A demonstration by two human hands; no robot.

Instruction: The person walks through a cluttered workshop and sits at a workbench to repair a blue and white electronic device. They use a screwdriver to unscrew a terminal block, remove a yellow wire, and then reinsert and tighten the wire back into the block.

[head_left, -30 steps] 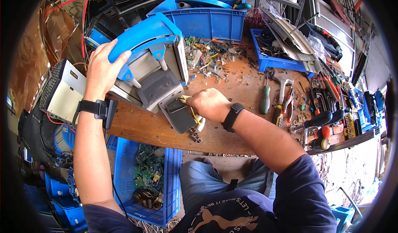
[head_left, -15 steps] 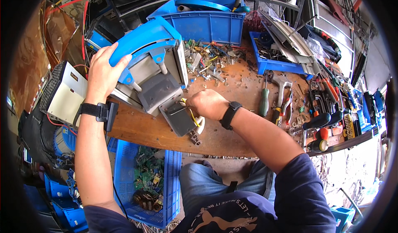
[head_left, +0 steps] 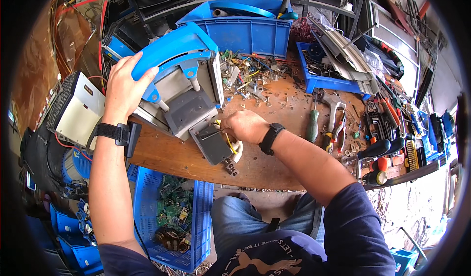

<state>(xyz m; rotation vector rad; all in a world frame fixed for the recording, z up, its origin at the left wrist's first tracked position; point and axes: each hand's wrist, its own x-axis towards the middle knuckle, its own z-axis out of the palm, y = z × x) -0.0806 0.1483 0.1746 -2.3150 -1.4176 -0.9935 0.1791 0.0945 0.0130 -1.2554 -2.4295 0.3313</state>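
A boxy electrical unit with a curved blue casing (head_left: 179,42) stands tilted on the bench. My left hand (head_left: 122,87) is wrapped over the casing's left end, thumb on the near side. Below the casing, a dark grey box (head_left: 191,111) joins a smaller dark plate-like cover (head_left: 214,147). My right hand (head_left: 244,126) is closed beside that cover, at its right edge. Whatever its fingertips pinch is hidden. A yellow wire (head_left: 228,141) and a thick white cable (head_left: 238,152) come out below the right hand, near a small terminal block (head_left: 230,167).
Loose screws and scrap (head_left: 250,72) lie behind the unit, before a blue bin (head_left: 240,34). To the right are a green-handled screwdriver (head_left: 312,124), a hammer (head_left: 334,101), pliers (head_left: 339,128) and other tools. A blue crate (head_left: 200,217) of circuit boards sits below the bench edge.
The whole view has shifted slightly. Both hands keep nearly the same places on the unit, and nothing has visibly been released.
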